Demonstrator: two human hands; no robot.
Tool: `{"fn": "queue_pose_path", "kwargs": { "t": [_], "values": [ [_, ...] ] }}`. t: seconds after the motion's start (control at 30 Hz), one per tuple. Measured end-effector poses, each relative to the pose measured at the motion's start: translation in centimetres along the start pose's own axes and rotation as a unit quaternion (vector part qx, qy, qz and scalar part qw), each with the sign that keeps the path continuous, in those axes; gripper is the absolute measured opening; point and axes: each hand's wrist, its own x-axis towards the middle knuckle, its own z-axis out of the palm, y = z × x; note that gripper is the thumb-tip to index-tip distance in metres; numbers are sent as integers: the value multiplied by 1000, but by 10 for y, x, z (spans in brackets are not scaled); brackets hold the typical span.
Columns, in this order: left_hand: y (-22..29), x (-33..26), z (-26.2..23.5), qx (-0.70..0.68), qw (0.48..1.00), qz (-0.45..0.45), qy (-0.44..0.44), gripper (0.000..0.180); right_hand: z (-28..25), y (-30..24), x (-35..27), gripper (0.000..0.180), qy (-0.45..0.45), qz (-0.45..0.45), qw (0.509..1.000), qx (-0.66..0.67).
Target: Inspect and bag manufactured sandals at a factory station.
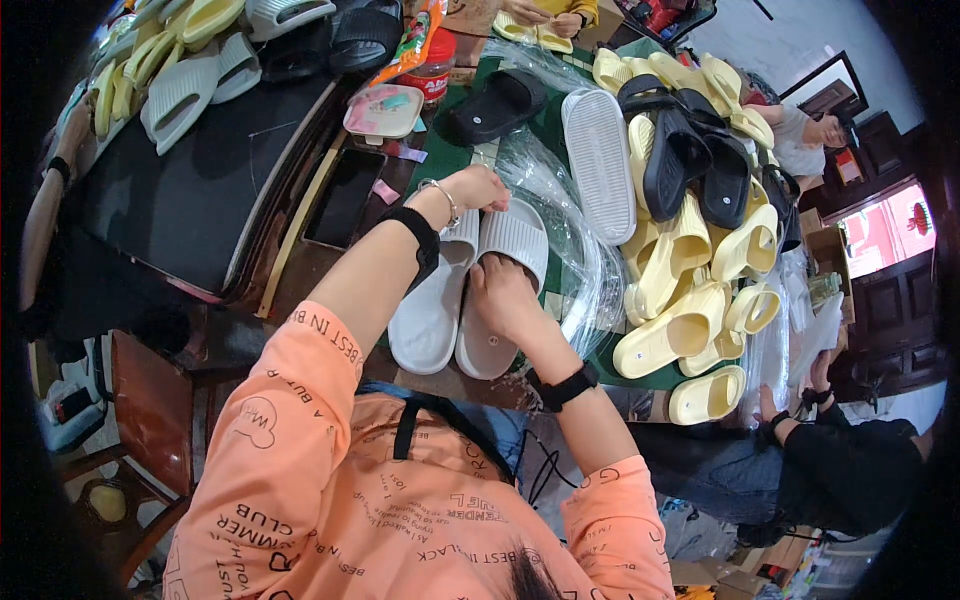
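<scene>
A pair of light grey slide slippers lies side by side before me, the left slide (pixel 424 325) and the right slide (pixel 485 350), straps away from me. My right hand (pixel 506 298) has its fingers tucked under the right slide's ribbed strap, gripping it; the fingertips are hidden. Over the straps' far end is my left hand (pixel 474 192), fingers curled closed. Whether something small is pinched there cannot be made out. Clear plastic wrap (pixel 565 190) lies just right of the pair. Beyond my left hand rests a black slide (pixel 497 106).
A heap of yellow slides (pixel 675 330) and black slides (pixel 676 160) fills the right side, beside a grey slide sole-up (pixel 598 165). Left stand a small tray (pixel 383 111), a red-lidded jar (pixel 432 68) and a black surface (pixel 200 200) with more slides. Other people are around the table.
</scene>
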Motion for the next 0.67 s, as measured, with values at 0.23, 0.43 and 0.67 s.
{"fn": "queue_pose_path", "kwargs": {
  "t": [0.23,0.43,0.67],
  "values": [
    [14,-29,1,-155,985,44,62,20,-66,-12,-6,32,-147,24,989,-18],
    [6,-41,-6,-328,938,69,86,22,-47,0,80,24,178,80,966,171],
    [-5,-39,-4,-372,918,56,124,24,11,28,101,17,183,119,840,497]
  ]
}}
